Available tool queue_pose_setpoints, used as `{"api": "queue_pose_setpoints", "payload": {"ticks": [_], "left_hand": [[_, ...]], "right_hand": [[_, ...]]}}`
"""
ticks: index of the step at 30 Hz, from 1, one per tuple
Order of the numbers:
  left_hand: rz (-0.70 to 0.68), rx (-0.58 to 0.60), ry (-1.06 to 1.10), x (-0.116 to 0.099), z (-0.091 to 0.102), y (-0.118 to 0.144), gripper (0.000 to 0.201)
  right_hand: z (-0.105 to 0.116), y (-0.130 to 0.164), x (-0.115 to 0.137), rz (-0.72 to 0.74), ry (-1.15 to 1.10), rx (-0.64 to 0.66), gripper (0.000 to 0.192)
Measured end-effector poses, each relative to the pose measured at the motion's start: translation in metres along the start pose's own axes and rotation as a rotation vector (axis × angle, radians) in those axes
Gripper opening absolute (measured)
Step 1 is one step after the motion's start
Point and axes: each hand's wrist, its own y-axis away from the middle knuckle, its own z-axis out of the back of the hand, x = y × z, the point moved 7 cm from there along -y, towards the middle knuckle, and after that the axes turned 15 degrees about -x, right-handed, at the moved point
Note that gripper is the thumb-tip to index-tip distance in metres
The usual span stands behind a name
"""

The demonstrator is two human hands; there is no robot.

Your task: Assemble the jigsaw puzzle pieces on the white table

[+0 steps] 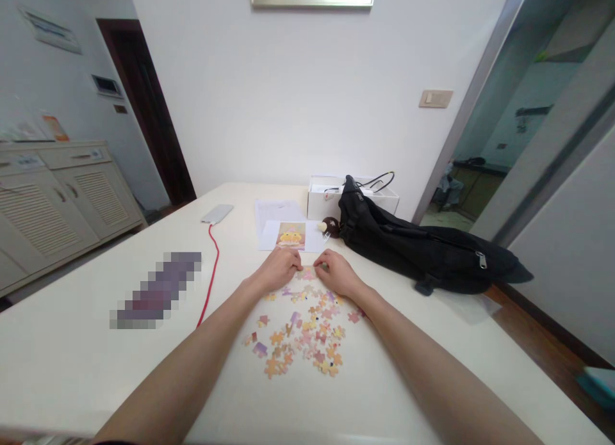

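Note:
Pale pink jigsaw pieces (306, 274) lie on the white table between my two hands, some of them seemingly joined. My left hand (280, 270) is closed, its thumb and fingertips pinched at the left edge of these pieces. From the other side, my right hand (337, 273) pinches at their right edge with curled fingers. Closer to me, many loose jigsaw pieces (306, 337) in orange, yellow, pink and purple are spread over the table, some overlapping. Just beyond my hands lies a picture card (291, 235) with a yellow figure on it.
White paper sheets (271, 209) lie under and behind the card. A black bag (408, 243) stretches along the right, beside a white box (321, 205) holding cables. On the left are a white power bank (218, 214), a red cable (212, 285) and a blurred-out object (156, 291).

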Motion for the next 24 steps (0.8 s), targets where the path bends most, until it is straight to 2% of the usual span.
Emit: {"api": "queue_pose_setpoints", "payload": {"ticks": [5, 7, 11, 16, 24], "left_hand": [[0.192, -0.231, 0.035, 0.028, 0.011, 0.004, 0.030], [0.244, -0.259, 0.068, 0.035, 0.015, 0.005, 0.028], [0.278, -0.183, 0.127, 0.039, 0.015, 0.006, 0.022], [0.286, -0.083, 0.093, 0.034, 0.012, 0.007, 0.021], [0.285, -0.097, 0.078, 0.032, 0.011, 0.007, 0.018]], "right_hand": [[0.001, -0.001, 0.000, -0.010, -0.008, 0.012, 0.018], [0.002, -0.001, 0.000, -0.016, -0.013, 0.015, 0.018], [0.002, -0.002, 0.001, -0.017, -0.017, 0.009, 0.018], [0.002, -0.001, 0.001, -0.009, -0.023, 0.007, 0.017], [0.002, -0.001, 0.001, -0.017, -0.020, 0.003, 0.017]]}}
